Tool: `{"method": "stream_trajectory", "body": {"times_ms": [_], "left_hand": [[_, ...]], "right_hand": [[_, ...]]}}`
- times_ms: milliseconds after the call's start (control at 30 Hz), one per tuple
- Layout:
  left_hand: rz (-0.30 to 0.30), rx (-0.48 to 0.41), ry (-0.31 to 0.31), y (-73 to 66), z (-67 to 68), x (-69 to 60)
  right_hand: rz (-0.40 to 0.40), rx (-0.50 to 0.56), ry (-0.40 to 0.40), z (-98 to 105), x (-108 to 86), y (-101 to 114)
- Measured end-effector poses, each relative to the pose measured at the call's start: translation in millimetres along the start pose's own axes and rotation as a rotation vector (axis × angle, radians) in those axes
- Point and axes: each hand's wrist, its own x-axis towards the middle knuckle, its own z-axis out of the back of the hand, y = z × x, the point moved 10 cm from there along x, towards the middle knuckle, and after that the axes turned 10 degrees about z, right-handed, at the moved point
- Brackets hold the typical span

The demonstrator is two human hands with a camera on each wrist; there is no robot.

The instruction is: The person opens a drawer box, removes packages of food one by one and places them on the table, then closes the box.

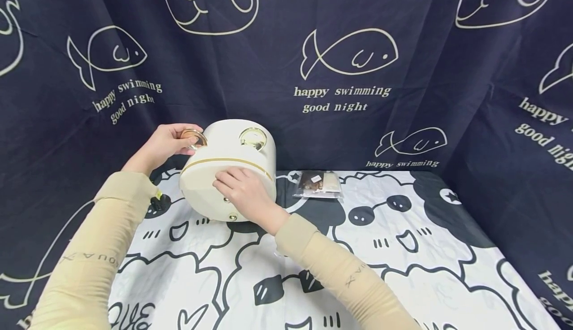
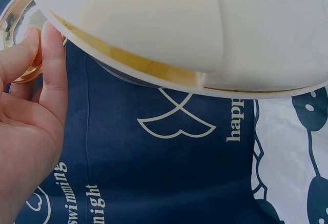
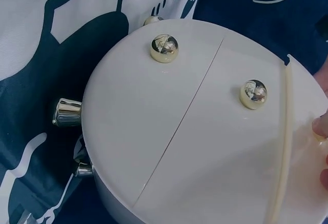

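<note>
A white rounded case [image 1: 206, 191] with a gold band and round gold pieces is tipped on the cloth. My left hand [image 1: 167, 143] pinches the rim of the left round gold piece [image 1: 193, 138]; in the left wrist view, the thumb and fingers of the left hand [image 2: 33, 96] lie around that shiny piece [image 2: 18, 21]. My right hand [image 1: 246, 191] is against the case's white face, fingers curled. At the right edge of the right wrist view, fingertips [image 3: 321, 125] pinch a small gold knob, mostly hidden. Two other gold knobs [image 3: 164, 48] show uncovered on the face [image 3: 205, 147].
A clear packet [image 1: 317, 184] with dark and pale contents lies right of the case. Black-and-white patterned cloth [image 1: 358, 260] covers the table. Dark blue printed fabric [image 1: 268, 81] hangs directly behind and at both sides.
</note>
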Motion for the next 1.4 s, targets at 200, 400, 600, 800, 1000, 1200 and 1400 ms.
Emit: {"method": "stream_trajectory", "body": {"times_ms": [200, 400, 600, 800, 1000, 1200, 1400], "left_hand": [[0.004, 0.010, -0.009, 0.2, 0.9, 1.2], [0.012, 0.022, -0.013, 0.3, 1.4, 1.2], [0.031, 0.036, -0.025, 3.0, 1.2, -0.4], [0.027, 0.003, -0.026, 3.6, -1.5, -1.7], [0.020, 0.009, -0.044, 1.7, -1.6, -2.4], [0.019, 0.025, -0.069, 2.1, 0.6, -2.7], [0.006, 0.013, -0.071, 1.7, 1.4, -3.1]], "right_hand": [[-0.008, 0.001, -0.022, -0.8, 1.6, -2.8], [-0.041, 0.036, -0.006, -4.7, 1.8, -8.2], [-0.047, 0.049, -0.012, -6.0, 1.6, -9.3], [-0.047, 0.042, -0.011, -6.9, 1.1, -9.2], [-0.045, 0.041, 0.000, -8.9, 1.2, -9.6], [-0.054, 0.044, -0.007, -10.0, 1.5, -10.0], [-0.067, 0.023, -0.025, -9.5, 1.1, -8.4]]}}
